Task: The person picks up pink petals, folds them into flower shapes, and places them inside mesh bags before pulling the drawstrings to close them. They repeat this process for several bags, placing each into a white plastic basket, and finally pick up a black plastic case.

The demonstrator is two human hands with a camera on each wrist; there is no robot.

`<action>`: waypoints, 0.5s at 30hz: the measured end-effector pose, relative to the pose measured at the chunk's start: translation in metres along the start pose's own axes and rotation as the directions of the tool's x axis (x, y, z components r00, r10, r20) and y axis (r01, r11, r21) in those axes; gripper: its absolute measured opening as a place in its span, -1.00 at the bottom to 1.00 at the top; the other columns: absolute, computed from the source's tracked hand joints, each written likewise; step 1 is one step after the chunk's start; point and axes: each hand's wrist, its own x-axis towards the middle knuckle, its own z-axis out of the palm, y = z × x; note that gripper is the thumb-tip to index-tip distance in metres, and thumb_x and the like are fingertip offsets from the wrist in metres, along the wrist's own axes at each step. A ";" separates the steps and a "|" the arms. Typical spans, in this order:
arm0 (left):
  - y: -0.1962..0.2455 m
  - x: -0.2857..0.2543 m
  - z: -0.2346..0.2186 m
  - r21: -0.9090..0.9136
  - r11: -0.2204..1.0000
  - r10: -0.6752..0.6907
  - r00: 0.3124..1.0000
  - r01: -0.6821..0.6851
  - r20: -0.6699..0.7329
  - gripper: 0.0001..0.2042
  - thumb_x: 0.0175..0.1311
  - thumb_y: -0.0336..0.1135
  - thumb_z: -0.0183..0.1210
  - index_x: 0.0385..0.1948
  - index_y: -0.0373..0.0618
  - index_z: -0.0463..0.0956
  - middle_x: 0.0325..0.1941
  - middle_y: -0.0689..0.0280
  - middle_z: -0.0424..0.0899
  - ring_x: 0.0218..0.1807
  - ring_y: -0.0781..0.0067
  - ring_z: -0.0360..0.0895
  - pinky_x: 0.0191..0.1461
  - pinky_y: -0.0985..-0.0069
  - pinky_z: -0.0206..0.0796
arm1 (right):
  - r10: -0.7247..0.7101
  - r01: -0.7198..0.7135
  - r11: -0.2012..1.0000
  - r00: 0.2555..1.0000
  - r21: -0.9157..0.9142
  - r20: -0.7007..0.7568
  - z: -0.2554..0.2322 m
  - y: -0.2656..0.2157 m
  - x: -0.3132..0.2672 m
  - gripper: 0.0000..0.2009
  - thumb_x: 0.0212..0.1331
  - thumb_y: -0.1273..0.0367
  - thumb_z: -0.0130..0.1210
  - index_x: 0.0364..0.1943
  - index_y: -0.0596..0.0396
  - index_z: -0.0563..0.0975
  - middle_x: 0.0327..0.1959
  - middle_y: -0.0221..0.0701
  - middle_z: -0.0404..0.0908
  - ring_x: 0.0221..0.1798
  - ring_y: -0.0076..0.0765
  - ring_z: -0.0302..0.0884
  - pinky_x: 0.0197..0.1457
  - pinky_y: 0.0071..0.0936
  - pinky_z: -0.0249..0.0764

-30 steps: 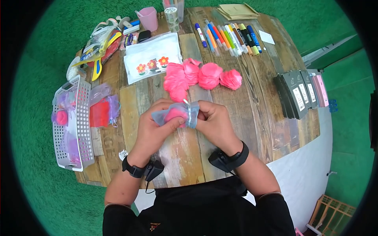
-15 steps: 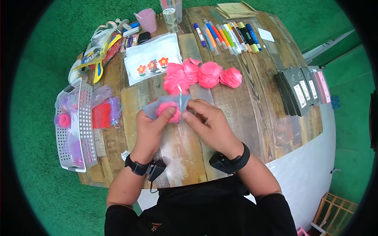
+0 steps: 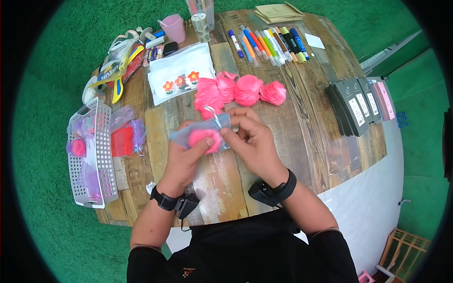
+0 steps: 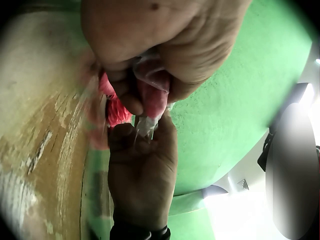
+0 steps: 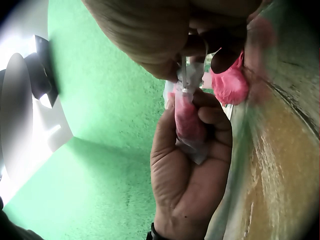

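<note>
- Here we are, over the wooden worktop (image 3: 302, 137), with both hands meeting on the sheer blue pouch (image 3: 181, 137), held up near the worktop's front edge.
- The left hand (image 3: 180, 162) is curled round the pouch, gripping it, and we see its thumb pressing on the round pink piece (image 3: 198, 137) inside.
- The right hand (image 3: 258, 148) is curled too, thumb and fingers pinching the pouch's other end by the pale ribbon (image 3: 211, 111), which loops up and out.
- Over to the right wrist view: we have the ribbon at the right fingertips, the pink-filled pouch cradled in the left hand.
- Taking the pouch as our clock's centre, we find ruffled pink bundles (image 3: 247, 89) between twelve and one, the nearest just beside the pouch.
- At eleven o'clock we get a white packet (image 3: 163, 68) with red flowers on it.
- Out at one o'clock we spot a row of markers (image 3: 269, 45), with brown envelopes (image 3: 278, 12) beyond.
- Swinging towards three, we meet dark boxes (image 3: 349, 111) standing side by side with a pink one (image 3: 383, 101).
- Round at nine we have red and purple pouches (image 3: 123, 140) lying next to a white perforated basket (image 3: 104, 155), itself holding purple mesh and another pink piece (image 3: 79, 147).
</note>
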 end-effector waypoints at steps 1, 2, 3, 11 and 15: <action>-0.001 -0.001 -0.002 -0.055 0.998 -0.018 1.000 0.018 0.013 -0.67 0.39 -0.53 0.37 0.13 -0.20 0.54 0.06 0.32 0.69 0.09 0.56 0.63 0.22 0.47 0.51 | -0.008 0.008 1.000 1.000 0.000 0.004 0.000 0.001 0.000 -0.80 0.34 0.44 0.37 0.00 0.14 0.72 0.18 -0.33 0.62 -0.30 -0.59 0.49 -0.21 -0.58 0.50; -0.002 -0.002 -0.003 -0.110 0.993 -0.034 0.999 0.036 0.026 -0.64 0.38 -0.54 0.37 0.16 -0.19 0.52 0.07 0.31 0.69 0.10 0.55 0.63 0.23 0.46 0.51 | -0.016 0.016 1.000 1.000 0.000 0.009 0.001 0.002 0.001 -0.79 0.34 0.44 0.38 0.00 0.14 0.71 0.18 -0.33 0.61 -0.29 -0.60 0.49 -0.21 -0.59 0.51; -0.001 -0.002 -0.003 -0.123 0.992 -0.038 0.999 0.040 0.023 -0.63 0.38 -0.55 0.38 0.16 -0.19 0.51 0.08 0.31 0.69 0.12 0.55 0.63 0.25 0.45 0.51 | -0.026 0.026 1.000 0.999 -0.005 0.021 0.001 0.001 0.001 -0.78 0.32 0.44 0.39 0.00 0.15 0.71 0.18 -0.33 0.61 -0.28 -0.60 0.49 -0.20 -0.59 0.51; 0.002 -0.001 -0.004 -0.170 0.985 -0.032 0.999 0.030 -0.008 -0.60 0.36 -0.55 0.39 0.18 -0.18 0.49 0.12 0.29 0.68 0.17 0.52 0.62 0.33 0.42 0.47 | -0.088 0.089 0.996 0.994 -0.019 0.059 0.002 -0.004 0.000 -0.75 0.27 0.44 0.43 -0.01 0.18 0.69 0.22 -0.33 0.60 -0.20 -0.57 0.56 -0.16 -0.59 0.55; -0.001 -0.001 -0.006 -0.160 0.987 -0.016 1.000 0.020 0.024 -0.59 0.35 -0.54 0.41 0.18 -0.18 0.49 0.12 0.30 0.68 0.17 0.51 0.62 0.31 0.41 0.48 | -0.132 0.134 0.991 0.986 -0.014 0.101 0.000 0.002 0.001 -0.80 0.30 0.45 0.40 -0.04 0.19 0.73 0.24 -0.32 0.58 -0.17 -0.54 0.57 -0.13 -0.55 0.56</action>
